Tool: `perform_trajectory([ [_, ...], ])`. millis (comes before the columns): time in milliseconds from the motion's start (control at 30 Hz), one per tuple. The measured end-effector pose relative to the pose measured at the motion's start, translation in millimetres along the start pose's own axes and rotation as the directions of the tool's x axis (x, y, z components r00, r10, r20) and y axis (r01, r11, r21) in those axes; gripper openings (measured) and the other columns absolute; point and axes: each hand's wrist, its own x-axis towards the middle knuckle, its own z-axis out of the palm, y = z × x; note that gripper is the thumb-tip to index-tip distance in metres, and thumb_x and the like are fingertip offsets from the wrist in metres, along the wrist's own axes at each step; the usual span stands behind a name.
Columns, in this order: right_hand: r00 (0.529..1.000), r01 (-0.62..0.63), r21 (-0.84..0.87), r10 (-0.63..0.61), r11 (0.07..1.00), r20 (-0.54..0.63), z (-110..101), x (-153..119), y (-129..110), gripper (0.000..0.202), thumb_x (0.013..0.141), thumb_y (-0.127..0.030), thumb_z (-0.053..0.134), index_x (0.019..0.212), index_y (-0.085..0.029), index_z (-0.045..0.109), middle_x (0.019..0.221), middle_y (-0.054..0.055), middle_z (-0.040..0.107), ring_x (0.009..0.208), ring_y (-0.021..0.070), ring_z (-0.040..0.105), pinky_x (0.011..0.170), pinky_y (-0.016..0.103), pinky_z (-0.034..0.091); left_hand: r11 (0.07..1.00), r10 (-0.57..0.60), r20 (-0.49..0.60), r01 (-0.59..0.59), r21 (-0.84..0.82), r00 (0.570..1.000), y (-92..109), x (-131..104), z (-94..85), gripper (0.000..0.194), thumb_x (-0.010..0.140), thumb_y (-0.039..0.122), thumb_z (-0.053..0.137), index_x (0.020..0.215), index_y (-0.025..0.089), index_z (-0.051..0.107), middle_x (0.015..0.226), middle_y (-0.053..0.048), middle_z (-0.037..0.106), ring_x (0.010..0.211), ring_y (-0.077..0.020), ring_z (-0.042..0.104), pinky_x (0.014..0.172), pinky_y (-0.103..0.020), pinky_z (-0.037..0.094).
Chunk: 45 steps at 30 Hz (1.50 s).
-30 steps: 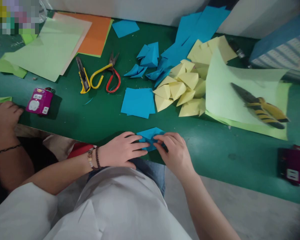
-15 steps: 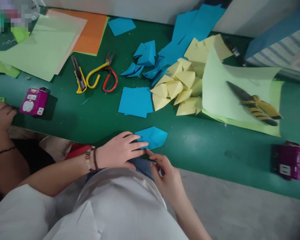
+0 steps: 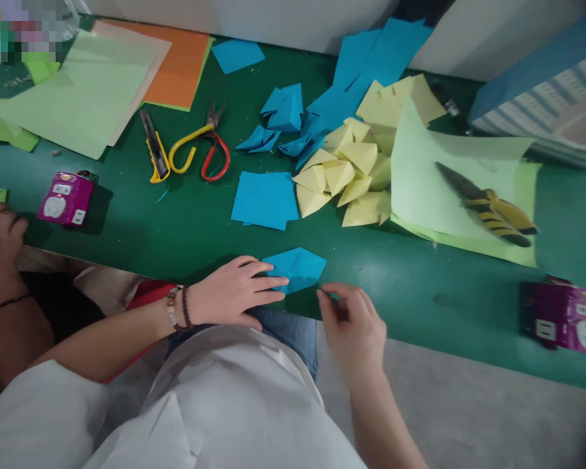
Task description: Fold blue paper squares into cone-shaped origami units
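A folded piece of blue paper lies near the front edge of the green table, pointed toward the right. My left hand rests flat with fingers spread, its fingertips on the left part of that paper. Just beyond the paper's lower right corner is my right hand, thumb and forefinger pinched together and the other fingers curled; nothing shows between them. Behind the paper lies a small stack of blue square sheets. Folded blue pieces and a heap of folded yellow pieces sit farther back.
Red-and-yellow-handled pliers lie beside a yellow cutter knife. Scissors rest on green sheets at right. Purple boxes stand left and right. Another person's hand is at far left.
My right hand has slid rightward along the blue paper's lower edge, from beside my left fingertips to the right corner. My left hand and the paper have stayed nearly in place.
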Motion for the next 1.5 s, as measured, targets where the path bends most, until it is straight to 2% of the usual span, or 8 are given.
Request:
perform_trajectory([
  [167,0.976,0.22,-0.115,-0.217,0.969,0.033,20,3,-2,0.015,0.093,-0.024,0.057,0.079,-0.02,0.063,0.067,0.0,0.062,0.056,0.0107,0.054,0.051,0.023,0.038,0.997,-0.04,-0.01,0.039,-0.063,0.999,0,0,1.0,0.08,0.081,0.058,0.067,0.143,0.014,0.042,0.139,-0.012,0.057,0.13,-0.0284,0.046,0.104,-0.042,0.036],
  [433,0.939,0.315,0.092,-0.324,0.945,0.113,31,-10,-31,0.02,0.093,-0.019,0.055,0.074,-0.021,0.061,0.064,-0.001,0.062,0.057,0.0118,0.055,0.054,0.026,0.042,0.996,-0.054,-0.028,0.051,-0.074,0.998,1,-2,5.3,0.075,0.087,0.056,0.061,0.145,0.013,0.039,0.139,-0.012,0.057,0.131,-0.0289,0.045,0.105,-0.043,0.034],
  [533,0.941,0.323,0.169,-0.334,0.931,0.046,18,2,-13,0.006,0.089,-0.016,0.061,0.089,-0.022,0.064,0.078,0.001,0.069,0.071,0.0138,0.064,0.064,0.025,0.05,0.998,-0.034,-0.026,0.033,-0.051,0.999,0,-2,5.5,0.073,0.088,0.057,0.06,0.145,0.017,0.04,0.143,-0.01,0.054,0.132,-0.0282,0.044,0.106,-0.042,0.033],
  [633,0.939,0.342,-0.018,-0.342,0.94,-0.037,3,22,20,0.027,0.087,-0.011,0.061,0.111,-0.023,0.063,0.104,0.009,0.069,0.089,0.0202,0.065,0.074,0.032,0.054,1.0,0.008,-0.013,-0.008,-0.006,1.0,-3,-2,5.8,0.067,0.088,0.055,0.061,0.144,0.023,0.044,0.147,-0.006,0.051,0.132,-0.0277,0.044,0.106,-0.041,0.034],
  [767,0.85,0.527,-0.104,-0.526,0.843,0.045,-4,43,50,0.035,0.087,-0.009,0.06,0.119,-0.025,0.061,0.121,0.013,0.063,0.091,0.0213,0.064,0.08,0.039,0.053,0.997,0.071,-0.022,-0.07,0.02,0.997,-13,-4,6.9,0.058,0.087,0.054,0.062,0.135,0.022,0.056,0.145,-0.004,0.053,0.134,-0.0288,0.044,0.104,-0.041,0.037],
  [933,0.755,0.655,-0.053,-0.65,0.754,0.084,-1,52,51,0.034,0.085,-0.007,0.062,0.113,-0.025,0.065,0.125,0.013,0.06,0.106,0.025,0.06,0.084,0.04,0.054,0.992,0.128,-0.057,-0.128,-0.011,0.99,-26,-7,6.0,0.052,0.088,0.058,0.059,0.123,0.021,0.065,0.139,-0.006,0.059,0.137,-0.0287,0.044,0.114,-0.044,0.033],
  [1200,0.688,0.711,0.032,-0.705,0.702,0.173,-3,38,40,0.017,0.086,-0.013,0.065,0.097,-0.024,0.073,0.118,0.008,0.07,0.112,0.0239,0.059,0.087,0.037,0.052,0.997,0.066,-0.103,-0.06,0.057,0.992,-21,-7,3.6,0.057,0.09,0.062,0.051,0.129,0.023,0.061,0.14,-0.007,0.057,0.137,-0.0338,0.043,0.113,-0.053,0.034],
  [1500,0.679,0.714,0.035,-0.703,0.699,0.211,-1,32,28,0.018,0.088,-0.014,0.06,0.099,-0.023,0.072,0.11,0.002,0.075,0.099,0.0204,0.06,0.078,0.034,0.05,0.999,-0.007,-0.206,0.014,0.036,0.979,-6,-3,17.2,0.051,0.093,0.055,0.051,0.117,0.013,0.067,0.134,-0.011,0.062,0.13,-0.0287,0.051,0.111,-0.046,0.041],
])
